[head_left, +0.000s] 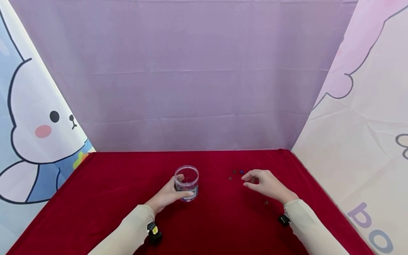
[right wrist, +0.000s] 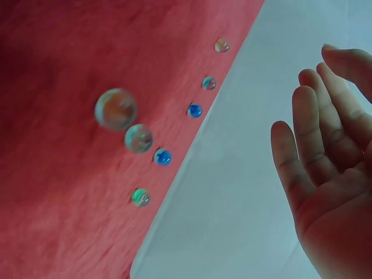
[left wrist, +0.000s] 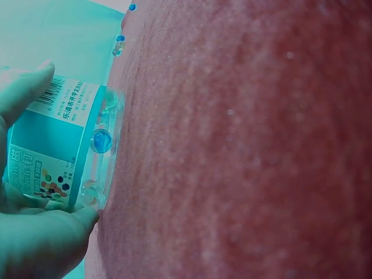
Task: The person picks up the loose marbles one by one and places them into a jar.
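My left hand point(head_left: 170, 193) grips a clear plastic jar point(head_left: 187, 174) around its side, thumb across the label. Printed text and a barcode show on that label point(left wrist: 58, 145) in the left wrist view. Low inside the jar is a blue marble point(left wrist: 101, 140), with clear ones beside it. My right hand point(head_left: 262, 182) hovers over the cloth, its fingers relaxed and holding nothing. Just left of those fingertips lie a blue marble point(head_left: 242, 171) and two darker marbles point(head_left: 234, 171). Several glass marbles point(right wrist: 139, 138) are scattered on the cloth in the right wrist view.
Red velvety cloth point(head_left: 210, 226) covers the table. A purple curtain point(head_left: 191, 78) hangs at the back, with printed cartoon panels point(head_left: 41, 106) at both sides. Another marble point(head_left: 266, 203) lies below the right wrist, near a black wrist camera point(head_left: 284, 220).
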The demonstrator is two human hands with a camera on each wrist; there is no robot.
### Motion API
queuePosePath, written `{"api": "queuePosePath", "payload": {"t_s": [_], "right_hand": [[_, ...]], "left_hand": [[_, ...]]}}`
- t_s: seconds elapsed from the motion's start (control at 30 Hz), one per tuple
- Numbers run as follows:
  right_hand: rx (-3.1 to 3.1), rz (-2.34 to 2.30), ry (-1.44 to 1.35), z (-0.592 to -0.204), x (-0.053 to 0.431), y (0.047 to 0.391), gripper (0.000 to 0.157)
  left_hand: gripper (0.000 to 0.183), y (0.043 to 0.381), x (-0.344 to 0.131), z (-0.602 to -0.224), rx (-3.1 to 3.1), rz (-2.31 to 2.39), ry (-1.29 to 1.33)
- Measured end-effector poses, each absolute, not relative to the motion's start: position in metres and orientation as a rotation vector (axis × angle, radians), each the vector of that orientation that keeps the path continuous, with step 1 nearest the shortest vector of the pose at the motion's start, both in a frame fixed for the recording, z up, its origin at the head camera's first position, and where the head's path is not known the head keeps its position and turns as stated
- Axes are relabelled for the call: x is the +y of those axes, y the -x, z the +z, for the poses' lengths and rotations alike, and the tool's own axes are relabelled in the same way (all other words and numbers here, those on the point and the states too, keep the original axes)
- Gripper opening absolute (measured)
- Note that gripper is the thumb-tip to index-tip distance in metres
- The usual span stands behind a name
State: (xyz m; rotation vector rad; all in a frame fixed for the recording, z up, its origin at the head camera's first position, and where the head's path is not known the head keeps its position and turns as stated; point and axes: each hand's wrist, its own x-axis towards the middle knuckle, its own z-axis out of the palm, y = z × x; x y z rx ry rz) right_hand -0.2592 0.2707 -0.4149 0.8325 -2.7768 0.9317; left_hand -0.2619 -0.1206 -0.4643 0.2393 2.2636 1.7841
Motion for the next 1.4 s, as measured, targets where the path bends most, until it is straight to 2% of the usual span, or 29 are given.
{"api": "queuePosePath", "payload": {"t_s": [0.67, 1.4], "right_hand": [[-2.851, 0.904, -0.751, -0.424, 0.311, 0.244, 0.018], [-2.971, 0.980, -0.698, -0.440, 0.332, 0.229, 0.015]], "left_hand": [[0.098, 0.262, -0.121, -0.465, 2.253, 1.795, -0.246], [0.099, 0.262, -0.121, -0.465, 2.244, 1.804, -0.246]]}}
